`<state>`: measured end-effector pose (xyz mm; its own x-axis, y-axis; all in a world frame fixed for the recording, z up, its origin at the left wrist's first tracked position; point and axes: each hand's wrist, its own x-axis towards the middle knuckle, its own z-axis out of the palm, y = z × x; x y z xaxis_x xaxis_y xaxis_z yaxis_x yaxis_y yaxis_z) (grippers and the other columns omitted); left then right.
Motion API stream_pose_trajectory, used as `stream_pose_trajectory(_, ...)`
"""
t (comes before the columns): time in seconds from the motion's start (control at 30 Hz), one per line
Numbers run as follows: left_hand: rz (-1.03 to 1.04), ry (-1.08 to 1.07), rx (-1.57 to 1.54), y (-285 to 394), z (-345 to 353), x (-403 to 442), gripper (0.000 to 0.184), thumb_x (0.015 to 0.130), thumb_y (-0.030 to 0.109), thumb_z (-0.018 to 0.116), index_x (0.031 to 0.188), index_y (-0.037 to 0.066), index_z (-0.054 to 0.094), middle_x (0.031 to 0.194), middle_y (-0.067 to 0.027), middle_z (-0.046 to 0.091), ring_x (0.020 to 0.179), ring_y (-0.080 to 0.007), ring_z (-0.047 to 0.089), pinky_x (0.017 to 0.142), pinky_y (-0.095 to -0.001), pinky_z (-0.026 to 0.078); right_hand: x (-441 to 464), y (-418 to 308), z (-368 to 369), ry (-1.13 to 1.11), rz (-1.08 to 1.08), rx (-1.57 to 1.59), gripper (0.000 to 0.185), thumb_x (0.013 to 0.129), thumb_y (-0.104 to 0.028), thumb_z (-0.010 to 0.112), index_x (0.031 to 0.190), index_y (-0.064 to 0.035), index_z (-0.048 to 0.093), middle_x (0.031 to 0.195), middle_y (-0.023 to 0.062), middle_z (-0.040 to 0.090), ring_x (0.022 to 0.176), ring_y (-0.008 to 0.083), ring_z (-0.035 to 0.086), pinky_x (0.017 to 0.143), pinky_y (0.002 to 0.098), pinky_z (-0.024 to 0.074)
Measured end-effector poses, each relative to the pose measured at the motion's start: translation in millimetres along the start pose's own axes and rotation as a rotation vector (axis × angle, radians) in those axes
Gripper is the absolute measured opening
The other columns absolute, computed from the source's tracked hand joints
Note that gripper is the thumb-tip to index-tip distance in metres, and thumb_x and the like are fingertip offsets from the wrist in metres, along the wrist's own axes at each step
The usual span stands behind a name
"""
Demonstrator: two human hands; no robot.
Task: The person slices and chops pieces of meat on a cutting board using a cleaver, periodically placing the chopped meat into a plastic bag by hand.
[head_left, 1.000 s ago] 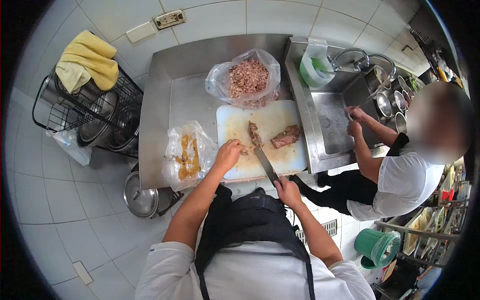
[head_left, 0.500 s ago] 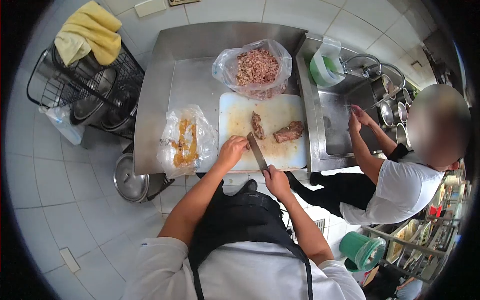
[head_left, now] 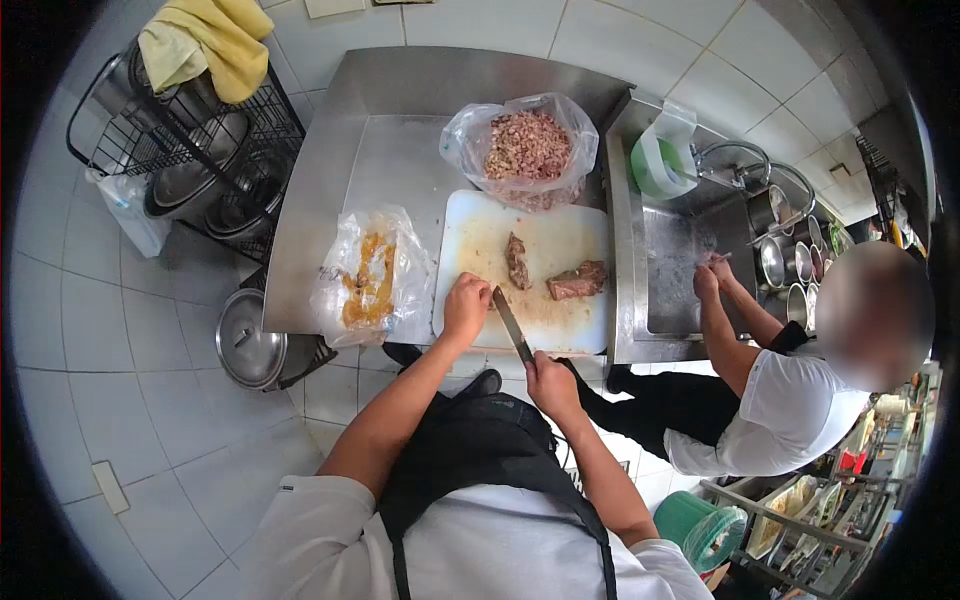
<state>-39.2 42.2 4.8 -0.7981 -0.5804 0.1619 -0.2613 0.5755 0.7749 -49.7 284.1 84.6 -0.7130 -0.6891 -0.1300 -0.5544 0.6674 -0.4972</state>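
My right hand is wrapped round the handle of a knife, whose blade slants up and left over the near part of a white cutting board. My left hand lies at the board's near left, fingers closed beside the knife tip; whatever they pinch is too small to make out. Two pieces of cooked-looking meat rest on the board beyond the blade: a narrow strip and a thicker chunk to its right. Brownish juice stains the board.
Behind the board stands a clear bag of chopped meat. A plastic bag with yellowish contents lies left. Rightward is a sink, where another person holds their hands under the tap. A wire rack with pots stands far left.
The whole view has shifted slightly as my head moved. My hands and the knife keep nearly the same place at the board's near edge. The other person's hands have shifted a little at the sink.
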Motion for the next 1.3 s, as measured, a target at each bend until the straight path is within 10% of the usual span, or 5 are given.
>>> stream_pose_trajectory(0.43, 0.225, -0.051, 0.121, 4.9, -1.5, 0.4, 0.016, 0.080, 0.007, 0.080, 0.093, 0.001, 0.074, 0.095, -0.0163, 0.067, 0.088, -0.0358, 0.068, 0.079, -0.0456, 0.055, 8.6, -3.1, 2.6, 0.129, 0.065, 0.070, 0.022, 0.100, -0.019, 0.064, 0.090, -0.0011, 0.057, 0.070, 0.0264, 0.066, 0.065, 0.0476, 0.066, 0.061, 0.0577, 0.0511)
stream_pose_trajectory(0.73, 0.093, -0.150, 0.041, 8.9, 8.6, 1.0, 0.013, 0.086, 0.010, 0.077, 0.095, 0.001, 0.076, 0.083, -0.0156, 0.069, 0.079, -0.0337, 0.070, 0.075, -0.0434, 0.056, -11.5, 9.0, -1.3, 0.181, 0.094, 0.039, 0.019, 0.100, -0.018, 0.063, 0.093, -0.0007, 0.057, 0.067, 0.0258, 0.065, 0.062, 0.0460, 0.066, 0.057, 0.0561, 0.0518)
stream_pose_trajectory(0.93, -0.117, 0.004, 0.009, 20.5, -8.7, 1.5, 0.010, 0.089, 0.011, 0.072, 0.091, 0.002, 0.075, 0.106, -0.0189, 0.069, 0.098, -0.0374, 0.068, 0.085, -0.0485, 0.055, -19.5, 4.7, -0.3, 0.143, 0.099, 0.074, 0.019, 0.100, -0.017, 0.064, 0.092, -0.0003, 0.056, 0.066, 0.0251, 0.065, 0.060, 0.0460, 0.065, 0.056, 0.0560, 0.0512)
stream_pose_trajectory(1.13, 0.734, -0.335, 0.131, 6.0, -43.4, 27.8, 0.009, 0.084, 0.003, 0.068, 0.088, 0.004, 0.075, 0.114, -0.0130, 0.067, 0.111, -0.0339, 0.064, 0.092, -0.0484, 0.055, -35.8, 19.3, -2.5, 0.212, 0.193, 0.099, 0.020, 0.099, -0.017, 0.064, 0.091, -0.0007, 0.057, 0.067, 0.0257, 0.065, 0.062, 0.0468, 0.066, 0.058, 0.0582, 0.0508)
stream_pose_trajectory(1.3, 0.598, -0.500, 0.123, 8.8, -2.9, 34.0, 0.006, 0.083, 0.007, 0.072, 0.088, 0.006, 0.076, 0.103, -0.0117, 0.064, 0.105, -0.0327, 0.065, 0.090, -0.0459, 0.056, -54.3, 30.4, -15.3, 0.292, 0.307, 0.078, 0.022, 0.100, -0.020, 0.065, 0.092, -0.0014, 0.056, 0.067, 0.0258, 0.064, 0.066, 0.0488, 0.065, 0.060, 0.0591, 0.0501)
